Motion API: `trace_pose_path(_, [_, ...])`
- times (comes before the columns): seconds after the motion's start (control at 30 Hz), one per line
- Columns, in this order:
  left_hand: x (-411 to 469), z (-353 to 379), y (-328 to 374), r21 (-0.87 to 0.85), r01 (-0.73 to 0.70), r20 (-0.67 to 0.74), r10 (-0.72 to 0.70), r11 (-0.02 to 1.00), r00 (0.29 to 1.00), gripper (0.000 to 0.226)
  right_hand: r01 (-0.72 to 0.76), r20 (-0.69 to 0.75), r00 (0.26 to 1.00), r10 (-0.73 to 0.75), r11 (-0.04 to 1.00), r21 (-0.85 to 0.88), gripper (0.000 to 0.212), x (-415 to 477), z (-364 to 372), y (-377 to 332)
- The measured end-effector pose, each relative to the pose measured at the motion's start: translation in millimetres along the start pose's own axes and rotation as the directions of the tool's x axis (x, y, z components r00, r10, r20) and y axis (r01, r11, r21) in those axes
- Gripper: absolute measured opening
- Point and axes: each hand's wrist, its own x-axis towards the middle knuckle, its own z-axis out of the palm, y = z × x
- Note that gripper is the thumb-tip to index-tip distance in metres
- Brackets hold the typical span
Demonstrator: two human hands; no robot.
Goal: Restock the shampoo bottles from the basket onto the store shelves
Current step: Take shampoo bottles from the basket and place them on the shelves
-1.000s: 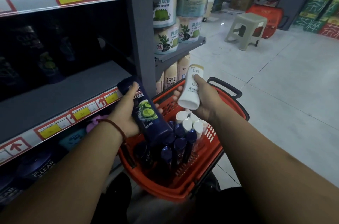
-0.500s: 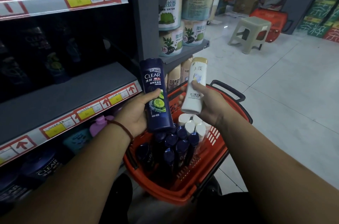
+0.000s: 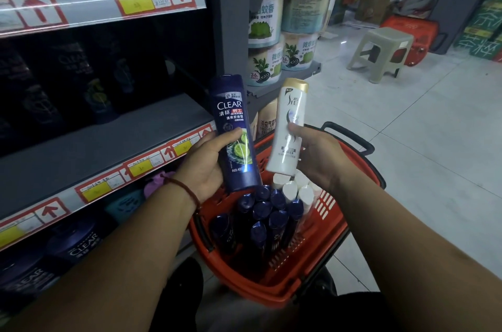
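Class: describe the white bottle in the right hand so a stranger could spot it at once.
Start at the red basket beside the grey shelves. Two hands hold bottles above it. The white bottle with a gold cap is in the right hand; the left hand holds a dark blue bottle.

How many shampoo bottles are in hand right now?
2. The dark blue CLEAR bottle is in the left hand, the white bottle in the right hand, both held over the red basket. No others show in either hand.
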Motion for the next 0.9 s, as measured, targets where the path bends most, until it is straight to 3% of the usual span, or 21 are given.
trace_pose_path(0.33, [-9.7, -23.3, 14.3, 0.159, -0.107, -0.089, 0.122, 0.982, 0.989, 0.035, 0.084, 0.064, 0.995, -0.071, 0.969, -0.23, 0.033, -5.6, 10.5, 1.8])
trace_pose_path(0.5, [-15.2, -36.1, 19.7, 0.236, -0.127, -0.092, 0.152, 0.963, 0.984, 0.032, 0.09, 0.084, 0.994, -0.071, 0.962, -0.256, 0.032, -4.1, 19.3, 1.7])
trace_pose_path(0.7, [-36.4, -58.2, 30.1, 0.258, -0.17, -0.068, 0.193, 0.951, 0.979, 0.047, 0.147, 0.149, 0.983, -0.109, 0.951, -0.274, 0.03, -7.1, 40.5, -0.5])
trace_pose_path(0.9, [-88.5, -63.2, 62.8, 0.338, -0.255, -0.048, 0.288, 0.906, 0.957, 0.034, 0.239, 0.269, 0.95, -0.161, 0.927, -0.289, 0.025, -32.3, 73.2, -25.5])
